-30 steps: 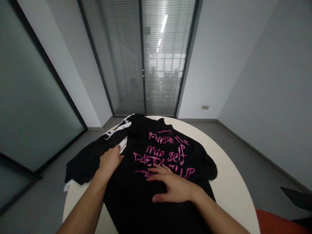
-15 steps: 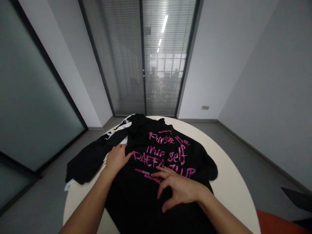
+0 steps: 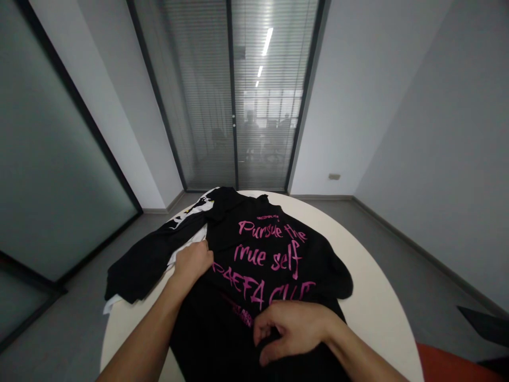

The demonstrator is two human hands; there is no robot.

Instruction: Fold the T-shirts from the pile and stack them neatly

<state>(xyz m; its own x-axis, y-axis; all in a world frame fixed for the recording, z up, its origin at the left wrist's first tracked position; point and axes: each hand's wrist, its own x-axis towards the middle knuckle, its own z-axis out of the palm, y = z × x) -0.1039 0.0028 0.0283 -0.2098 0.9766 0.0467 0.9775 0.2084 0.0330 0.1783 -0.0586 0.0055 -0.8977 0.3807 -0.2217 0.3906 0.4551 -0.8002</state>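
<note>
A black T-shirt [image 3: 254, 239] with pink lettering lies spread on a round white table [image 3: 374, 313]. My left hand [image 3: 193, 261] rests on the shirt's left side, its fingers curled into the fabric near the lettering. My right hand [image 3: 292, 330] is nearer to me, on the shirt's lower part, with the fingers pinched on a fold of the cloth. Beneath the left sleeve lies another garment, black and white [image 3: 186, 215].
The table's left edge has clothing hanging over it [image 3: 131, 276]. An orange seat [image 3: 457, 366] shows at the bottom right. Glass walls and a blinded door [image 3: 238, 106] stand behind the table, with grey floor around.
My right hand has drawn back toward me and closed from flat to a pinch on the fabric. The left hand has curled onto the shirt, and the lettering has slid nearer.
</note>
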